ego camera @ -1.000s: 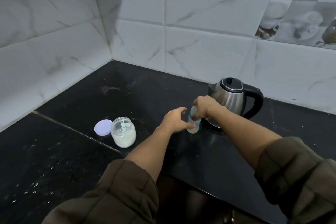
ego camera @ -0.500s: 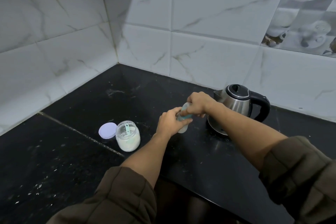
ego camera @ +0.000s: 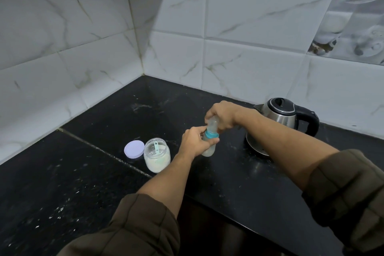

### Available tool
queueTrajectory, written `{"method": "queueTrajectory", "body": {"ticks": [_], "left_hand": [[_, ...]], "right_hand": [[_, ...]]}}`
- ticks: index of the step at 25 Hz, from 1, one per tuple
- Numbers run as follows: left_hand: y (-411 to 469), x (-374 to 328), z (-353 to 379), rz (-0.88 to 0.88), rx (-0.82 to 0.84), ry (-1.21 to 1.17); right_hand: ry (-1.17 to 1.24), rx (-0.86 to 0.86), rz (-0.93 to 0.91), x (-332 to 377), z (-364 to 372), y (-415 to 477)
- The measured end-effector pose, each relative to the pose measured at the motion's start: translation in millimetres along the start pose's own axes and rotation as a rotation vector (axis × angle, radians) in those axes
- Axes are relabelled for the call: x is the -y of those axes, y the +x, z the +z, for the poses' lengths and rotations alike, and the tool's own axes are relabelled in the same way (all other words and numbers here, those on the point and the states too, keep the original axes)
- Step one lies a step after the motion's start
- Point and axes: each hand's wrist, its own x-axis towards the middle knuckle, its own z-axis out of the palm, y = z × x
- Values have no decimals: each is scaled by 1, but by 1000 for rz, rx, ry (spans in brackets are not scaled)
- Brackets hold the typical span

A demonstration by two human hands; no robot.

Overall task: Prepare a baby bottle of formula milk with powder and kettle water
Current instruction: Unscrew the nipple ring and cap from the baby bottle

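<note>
Head view, frame centre: left hand wraps the baby bottle, right hand clamps its cap; open jar half full of powder.

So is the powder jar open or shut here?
Open. The powder jar has no lid on; its lilac lid lies flat on the counter beside it, and a small green scoop sits inside.

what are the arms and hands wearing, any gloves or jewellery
Both hands are bare: no gloves on the left hand or the right hand, and no rings, watch or bracelet visible. Each arm wears a dark olive-brown sleeve, pushed up so the forearms show: the left sleeve and the right sleeve bunch in thick folds with stitched seams.
</note>
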Motion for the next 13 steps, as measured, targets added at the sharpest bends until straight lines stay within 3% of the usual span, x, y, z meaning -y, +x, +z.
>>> {"method": "queueTrajectory", "body": {"ticks": [4,10,13], "left_hand": [[-5,-1,2,0,-66,7],[-5,-11,27,27,32,110],[-9,-9,41,19,-5,82]], "right_hand": [[152,-62,120,-16,-4,-16],[318,-86,308,-46,32,-48],[366,-111,440,-63,43,-69]]}}
